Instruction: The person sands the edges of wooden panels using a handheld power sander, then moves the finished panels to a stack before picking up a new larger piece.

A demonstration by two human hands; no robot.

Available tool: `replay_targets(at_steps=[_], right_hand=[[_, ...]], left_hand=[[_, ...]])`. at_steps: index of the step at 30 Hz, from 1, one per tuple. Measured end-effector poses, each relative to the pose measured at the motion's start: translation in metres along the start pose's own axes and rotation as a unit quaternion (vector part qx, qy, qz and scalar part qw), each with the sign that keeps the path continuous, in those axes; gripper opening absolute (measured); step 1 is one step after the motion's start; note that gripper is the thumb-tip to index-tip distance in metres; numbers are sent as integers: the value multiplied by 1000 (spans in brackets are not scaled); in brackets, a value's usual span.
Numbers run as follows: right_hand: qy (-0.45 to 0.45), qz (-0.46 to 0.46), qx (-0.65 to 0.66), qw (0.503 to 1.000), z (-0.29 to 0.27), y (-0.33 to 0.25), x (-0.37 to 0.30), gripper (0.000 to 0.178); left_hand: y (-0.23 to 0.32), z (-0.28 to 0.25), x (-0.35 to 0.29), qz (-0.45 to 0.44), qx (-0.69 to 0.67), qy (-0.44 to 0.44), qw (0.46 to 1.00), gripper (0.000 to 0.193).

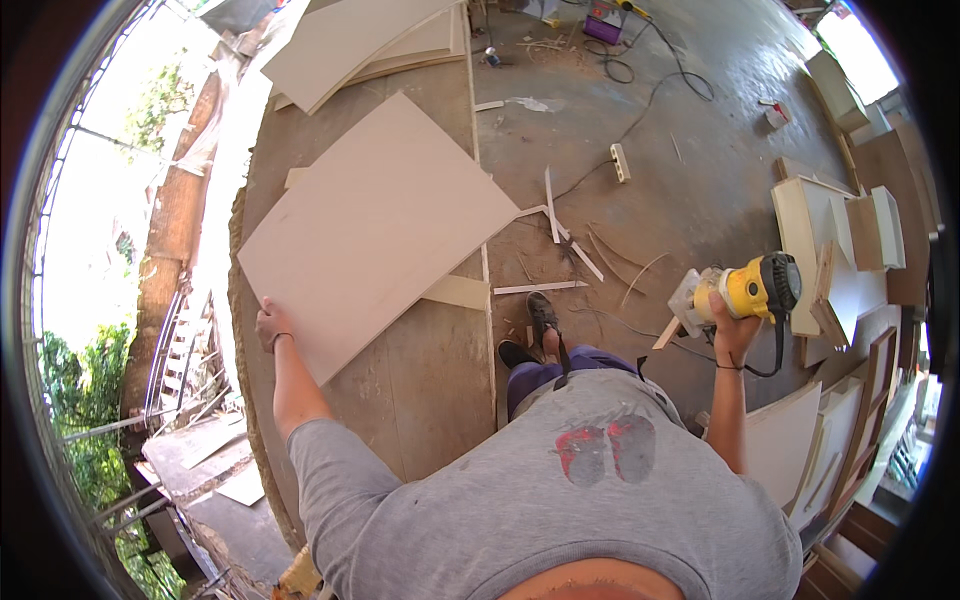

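A pale rectangular board (pixel 375 225) lies askew on the brown work surface (pixel 390 420) to my left. At its near left edge my left hand (pixel 270 325) has its fingers closed on the rim. Held out to my right, away from the board, my right hand (pixel 733 325) is wrapped round a yellow and black trim router (pixel 748 287). The router lies nearly sideways, with its clear base turned toward the left and its black cord looping down beside my wrist. Beneath the board, a narrow pale strip (pixel 458 290) sticks out on the near right side.
More pale boards (pixel 350 45) are stacked at the far end of the surface. Thin offcuts (pixel 555 235) litter the floor near my feet, with a white power strip (pixel 620 163) and cable beyond. Wooden panels and box parts (pixel 835 250) stand along the right.
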State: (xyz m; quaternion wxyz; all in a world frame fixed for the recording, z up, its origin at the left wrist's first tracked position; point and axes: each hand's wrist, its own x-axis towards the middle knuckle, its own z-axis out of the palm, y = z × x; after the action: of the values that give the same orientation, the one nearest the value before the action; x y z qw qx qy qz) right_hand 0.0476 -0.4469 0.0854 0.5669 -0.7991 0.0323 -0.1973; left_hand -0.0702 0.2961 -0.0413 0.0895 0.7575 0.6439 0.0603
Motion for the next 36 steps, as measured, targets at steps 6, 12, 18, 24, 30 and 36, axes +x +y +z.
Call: replay_targets(at_steps=[6,12,18,24,30,36], right_hand=[[-13,-16,6,1000,26,-7,11,55],[-26,-24,29,999,78,-7,43,53],[-59,-67,38,995,92,-9,57,55],[-61,-27,82,994,88,4,62,53],[-29,-1,110,994,89,22,69,53],[-46,4,125,991,92,26,78,55]], left_hand=[[81,-18,-11,153,-1,73,986,62],[266,67,-229,425,-81,-121,893,91],[324,72,-299,386,-32,-100,916,76],[290,68,-312,435,-74,-126,888,74],[219,56,-346,501,-98,-144,848,74],[145,36,-373,566,-134,-187,792,73]])
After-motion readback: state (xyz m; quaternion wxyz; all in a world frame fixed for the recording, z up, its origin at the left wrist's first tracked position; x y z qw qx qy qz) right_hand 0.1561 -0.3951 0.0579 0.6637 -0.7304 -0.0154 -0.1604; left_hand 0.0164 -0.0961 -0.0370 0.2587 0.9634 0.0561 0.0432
